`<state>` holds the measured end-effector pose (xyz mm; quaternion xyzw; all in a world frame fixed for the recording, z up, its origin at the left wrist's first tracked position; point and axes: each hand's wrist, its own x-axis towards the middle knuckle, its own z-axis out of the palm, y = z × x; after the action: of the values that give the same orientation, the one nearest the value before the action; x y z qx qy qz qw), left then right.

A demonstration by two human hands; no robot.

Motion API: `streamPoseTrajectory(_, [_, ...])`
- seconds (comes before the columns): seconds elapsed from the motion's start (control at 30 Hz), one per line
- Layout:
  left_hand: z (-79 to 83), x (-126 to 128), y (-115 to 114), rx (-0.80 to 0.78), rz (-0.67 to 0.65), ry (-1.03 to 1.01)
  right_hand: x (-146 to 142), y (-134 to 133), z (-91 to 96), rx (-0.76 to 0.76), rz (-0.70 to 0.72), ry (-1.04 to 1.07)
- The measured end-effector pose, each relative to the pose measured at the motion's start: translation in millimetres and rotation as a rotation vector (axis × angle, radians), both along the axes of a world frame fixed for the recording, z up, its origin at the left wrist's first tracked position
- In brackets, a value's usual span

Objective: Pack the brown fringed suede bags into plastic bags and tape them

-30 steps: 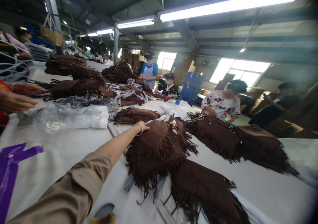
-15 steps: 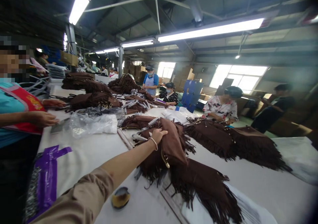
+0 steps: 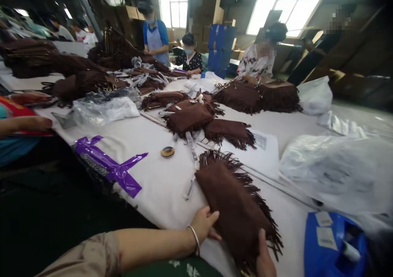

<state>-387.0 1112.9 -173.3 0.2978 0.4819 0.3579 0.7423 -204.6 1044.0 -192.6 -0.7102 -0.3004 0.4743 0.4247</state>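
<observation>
A brown fringed suede bag lies on the white table right in front of me. My left hand, with a thin bracelet on the wrist, grips the bag's near left edge, thumb on top. My right hand shows only in part at the bottom edge, with fingers pressed on the bag's near right side. Further back lie more brown fringed bags.
A small round tin and a purple plastic wrapper lie to the left. White plastic bags and a blue tape dispenser are at right. A co-worker's arm rests at far left; several people work at the far end.
My left hand picked a fringed bag off the pile further along the table and drew it back to the near edge. My right hand has come onto it. My view tilted down.
</observation>
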Motion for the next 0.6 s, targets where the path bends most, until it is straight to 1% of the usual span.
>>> streamPoseTrajectory(0.03, [-6.3, -1, -10, -0.045, -0.040, 0.010, 1, -6, 1.0, -0.031, -0.028, 0.001])
streamPoseTrajectory(0.1, [-9.6, -2, -19, -0.089, -0.095, 0.016, 3, -10, 6.8, -0.071, -0.087, 0.024])
streamPoseTrajectory(0.17, [-4.0, -3, -21, -0.112, -0.156, -0.025, 11, -8, 15.0, -0.073, -0.104, 0.093])
streamPoseTrajectory(0.2, [0.7, -4, -23, -0.125, -0.218, -0.056, 19, -5, 19.1, -0.080, -0.077, 0.123])
streamPoseTrajectory(0.23, [6.1, -5, -25, -0.134, -0.319, -0.092, 29, -3, 23.0, -0.094, -0.013, 0.110])
streamPoseTrajectory(0.3, [18.5, -13, -29, -0.107, -0.590, -0.123, 52, -1, 30.4, -0.151, 0.122, -0.027])
streamPoseTrajectory(0.33, [25.1, -20, -31, -0.041, -0.702, -0.084, 63, -2, 34.3, -0.196, 0.164, -0.145])
streamPoseTrajectory(0.37, [31.6, -29, -31, 0.077, -0.758, 0.001, 71, -4, 38.5, -0.234, 0.177, -0.302])
streamPoseTrajectory(0.4, [37.6, -40, -30, 0.235, -0.743, 0.125, 75, -7, 43.3, -0.248, 0.165, -0.484])
streamPoseTrajectory(0.43, [42.6, -53, -27, 0.406, -0.664, 0.276, 73, -9, 48.4, -0.218, 0.140, -0.672])
streamPoseTrajectory(0.47, [45.9, -67, -23, 0.556, -0.551, 0.431, 66, -11, 53.3, -0.137, 0.125, -0.850])
streamPoseTrajectory(0.5, [47.3, -80, -17, 0.661, -0.439, 0.567, 53, -11, 57.4, -0.011, 0.134, -1.010])
streamPoseTrajectory(0.53, [46.7, -93, -11, 0.712, -0.349, 0.676, 37, -8, 60.0, 0.142, 0.162, -1.123])
streamPoseTrajectory(0.57, [44.2, -104, -5, 0.715, -0.285, 0.758, 18, -4, 60.3, 0.290, 0.228, -1.157])
streamPoseTrajectory(0.6, [40.4, -112, 1, 0.692, -0.246, 0.818, -2, 3, 57.9, 0.400, 0.314, -1.155])
